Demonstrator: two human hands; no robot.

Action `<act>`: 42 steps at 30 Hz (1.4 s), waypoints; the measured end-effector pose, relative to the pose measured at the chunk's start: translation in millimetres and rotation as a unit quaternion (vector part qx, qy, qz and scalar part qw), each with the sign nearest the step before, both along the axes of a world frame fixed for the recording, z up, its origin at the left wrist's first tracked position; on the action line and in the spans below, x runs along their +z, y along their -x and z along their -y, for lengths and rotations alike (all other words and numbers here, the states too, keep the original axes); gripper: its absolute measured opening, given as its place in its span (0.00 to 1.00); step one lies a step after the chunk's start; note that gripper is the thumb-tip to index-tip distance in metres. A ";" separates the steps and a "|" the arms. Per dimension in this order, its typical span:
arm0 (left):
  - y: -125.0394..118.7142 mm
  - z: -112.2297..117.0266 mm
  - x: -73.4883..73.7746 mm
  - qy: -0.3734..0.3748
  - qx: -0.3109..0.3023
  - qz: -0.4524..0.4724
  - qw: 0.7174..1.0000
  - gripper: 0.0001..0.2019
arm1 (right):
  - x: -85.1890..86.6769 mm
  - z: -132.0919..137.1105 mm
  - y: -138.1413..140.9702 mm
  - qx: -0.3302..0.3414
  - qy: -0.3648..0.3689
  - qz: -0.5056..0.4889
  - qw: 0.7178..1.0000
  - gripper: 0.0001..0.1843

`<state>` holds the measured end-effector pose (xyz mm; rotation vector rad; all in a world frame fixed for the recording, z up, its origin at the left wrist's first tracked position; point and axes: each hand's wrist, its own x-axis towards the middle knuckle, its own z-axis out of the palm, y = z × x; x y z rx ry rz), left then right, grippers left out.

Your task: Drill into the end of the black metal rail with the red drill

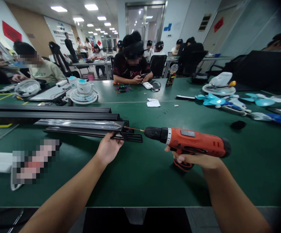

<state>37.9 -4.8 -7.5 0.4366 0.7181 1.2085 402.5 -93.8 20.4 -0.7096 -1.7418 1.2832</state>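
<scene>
My right hand (198, 159) grips the handle of an orange and black cordless drill (191, 141), held level and pointing left. Its thin bit reaches the right end of a black metal rail (94, 132) that lies on the green table (155, 181). My left hand (108, 149) is closed over the near edge of that rail close to its end, pressing it down. A second rail wrapped in clear film (77, 123) rests on top of it.
Two more long black rails (50, 112) lie further back on the left. Small white fans (83, 92), blue fan blades (210, 99), paper scraps (153, 103) and a can (171, 77) sit across the table. A seated person (132, 66) faces me; others work behind.
</scene>
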 end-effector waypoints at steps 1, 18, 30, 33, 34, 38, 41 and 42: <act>-0.1 0.2 0.9 0.001 -0.001 0.000 1.000 0.04 | 0.4 0.2 0.3 -0.001 0.000 -0.002 1.000 0.16; 1.8 -0.9 -0.6 -0.007 -0.010 0.005 1.000 0.03 | 3.4 -0.8 -0.7 -0.001 -0.003 0.027 1.000 0.20; 2.3 -0.1 -0.4 -0.007 -0.010 -0.007 1.000 0.04 | -0.3 -0.6 -2.8 -0.014 0.005 0.022 1.000 0.23; 3.0 -0.9 -2.2 -0.011 -0.009 -0.005 1.000 0.05 | 2.0 -0.2 0.4 -0.007 -0.002 0.019 1.000 0.22; 3.2 -1.2 -2.7 -0.011 -0.009 -0.004 1.000 0.05 | 2.7 -0.1 0.9 -0.006 -0.006 0.021 1.000 0.22; 3.2 -2.0 -3.6 -0.008 -0.008 0.000 1.000 0.05 | 4.6 0.0 1.2 -0.010 -0.011 0.029 0.999 0.20; 2.5 -2.0 -3.2 -0.003 -0.005 0.004 1.000 0.04 | 5.6 0.1 1.0 -0.008 -0.013 0.029 0.999 0.18; 2.3 -1.9 -3.1 -0.001 -0.004 0.006 1.000 0.03 | 5.8 0.2 1.1 -0.005 -0.011 0.026 1.000 0.17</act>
